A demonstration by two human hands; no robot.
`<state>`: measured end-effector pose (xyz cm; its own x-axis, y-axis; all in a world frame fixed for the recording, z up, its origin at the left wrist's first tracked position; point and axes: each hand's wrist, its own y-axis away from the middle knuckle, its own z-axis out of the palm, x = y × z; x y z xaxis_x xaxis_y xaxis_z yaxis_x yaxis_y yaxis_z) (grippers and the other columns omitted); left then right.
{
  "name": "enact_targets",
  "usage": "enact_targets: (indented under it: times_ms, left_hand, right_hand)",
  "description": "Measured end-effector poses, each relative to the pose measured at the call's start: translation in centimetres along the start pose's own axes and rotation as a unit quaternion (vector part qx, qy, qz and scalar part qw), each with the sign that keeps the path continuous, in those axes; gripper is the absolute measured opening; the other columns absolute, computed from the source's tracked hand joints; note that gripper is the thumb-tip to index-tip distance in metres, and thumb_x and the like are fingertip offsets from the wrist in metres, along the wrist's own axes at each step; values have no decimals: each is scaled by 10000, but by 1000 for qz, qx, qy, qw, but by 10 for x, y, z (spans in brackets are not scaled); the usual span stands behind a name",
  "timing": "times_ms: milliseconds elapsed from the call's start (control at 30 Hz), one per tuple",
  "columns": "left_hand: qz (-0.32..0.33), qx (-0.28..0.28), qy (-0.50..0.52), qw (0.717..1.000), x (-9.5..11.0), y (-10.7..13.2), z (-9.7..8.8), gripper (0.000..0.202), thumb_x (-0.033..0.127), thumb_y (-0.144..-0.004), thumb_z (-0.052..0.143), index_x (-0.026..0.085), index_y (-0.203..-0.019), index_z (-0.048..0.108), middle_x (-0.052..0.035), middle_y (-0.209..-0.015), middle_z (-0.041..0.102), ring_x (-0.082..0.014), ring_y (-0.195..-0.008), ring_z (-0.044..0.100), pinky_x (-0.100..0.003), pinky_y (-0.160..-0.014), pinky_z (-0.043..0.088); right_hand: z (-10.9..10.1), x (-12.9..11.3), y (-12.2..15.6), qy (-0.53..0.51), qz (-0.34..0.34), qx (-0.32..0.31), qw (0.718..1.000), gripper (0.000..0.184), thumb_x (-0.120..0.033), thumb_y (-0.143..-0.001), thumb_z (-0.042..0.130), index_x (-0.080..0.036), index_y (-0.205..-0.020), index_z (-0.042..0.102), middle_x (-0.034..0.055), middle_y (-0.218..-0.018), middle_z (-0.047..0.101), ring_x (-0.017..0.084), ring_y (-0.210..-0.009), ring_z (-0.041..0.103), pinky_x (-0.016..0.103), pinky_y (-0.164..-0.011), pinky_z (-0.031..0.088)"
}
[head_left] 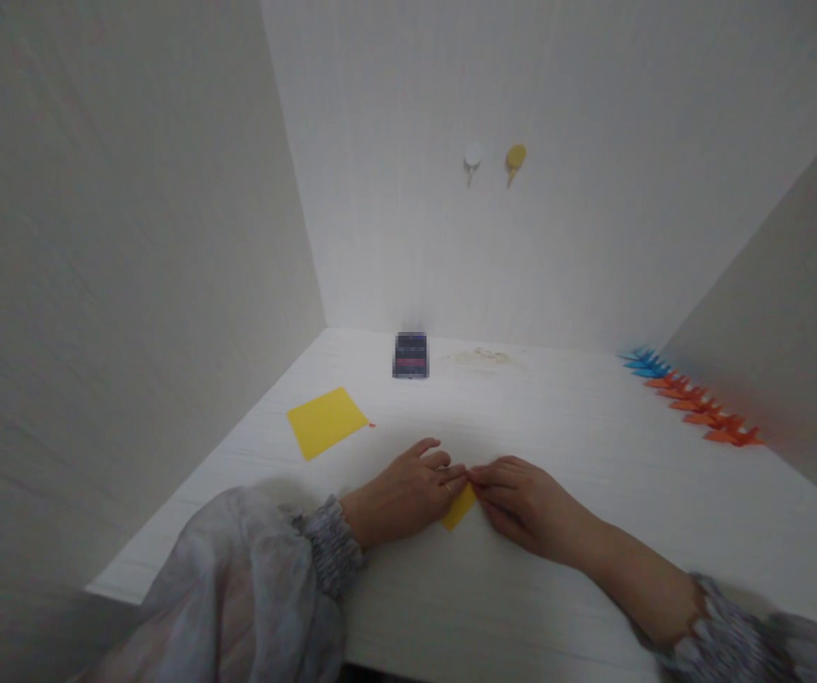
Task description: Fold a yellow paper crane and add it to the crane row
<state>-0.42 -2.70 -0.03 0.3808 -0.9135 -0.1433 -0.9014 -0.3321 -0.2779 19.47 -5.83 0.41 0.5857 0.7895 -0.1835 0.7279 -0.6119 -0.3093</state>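
Observation:
A small folded piece of yellow origami paper [458, 508] lies on the white table between my hands, partly covered by them. My left hand [412, 493] presses on its left side, with fingers closed over the paper's edge. From the right, my right hand [522, 498] pinches the paper's top corner, its fingertips meeting those of the left. The underside of the paper and its folds are hidden by my fingers. To the left, a flat yellow sheet of paper [327, 422] rests apart from both hands.
At the back stands a dark, pixelated object [411, 356]. Folded orange paper cranes [711, 413] and blue ones [644, 362] line the right edge. A tiny red scrap [372, 425] lies near the sheet. A white hook [472, 156] and a yellow hook [515, 158] hang on the back wall.

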Motion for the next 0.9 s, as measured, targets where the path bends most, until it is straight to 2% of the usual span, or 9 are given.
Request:
enact_targets:
  times_ms: [233, 433, 733, 900]
  left_hand:
    - [-38, 5, 0, 999, -5, 3, 5, 253, 220, -849, 354, 184, -1082, 445, -16, -953, 607, -150, -816, 494, -435, -945, 199]
    - [-80, -4, -7, 997, -6, 4, 6, 221, 218, -854, 333, 203, -1013, 486, 7, -694, 605, -141, -743, 505, -459, -957, 159]
    - [-79, 5, 21, 997, -10, 10, 5, 237, 211, -842, 357, 212, -1036, 494, 0, -732, 611, -138, -777, 506, -451, -957, 171]
    - [-109, 31, 63, 992, -19, 14, 0, 255, 213, -821, 397, 211, -1046, 516, -29, -865, 599, -152, -862, 460, -338, -836, 327]
  right_hand:
    - [3, 5, 1, 6, 0, -5, 1000, 249, -143, -796, 400, -182, -950, 591, 65, -1004, 610, 151, -858, 560, 326, -794, 411]
    - [4, 11, 3, -5, 0, -13, 1000, 248, -141, -807, 386, -192, -949, 582, 50, -1031, 601, 137, -872, 558, 314, -820, 394]
    - [3, 12, 7, -17, -6, -11, 1000, 250, -150, -810, 393, -189, -976, 575, 58, -1042, 592, 149, -897, 546, 318, -841, 399]
    - [1, 8, 4, -36, -7, 1, 999, 222, -159, -807, 405, -187, -917, 596, 61, -1011, 597, 162, -888, 542, 319, -812, 423]
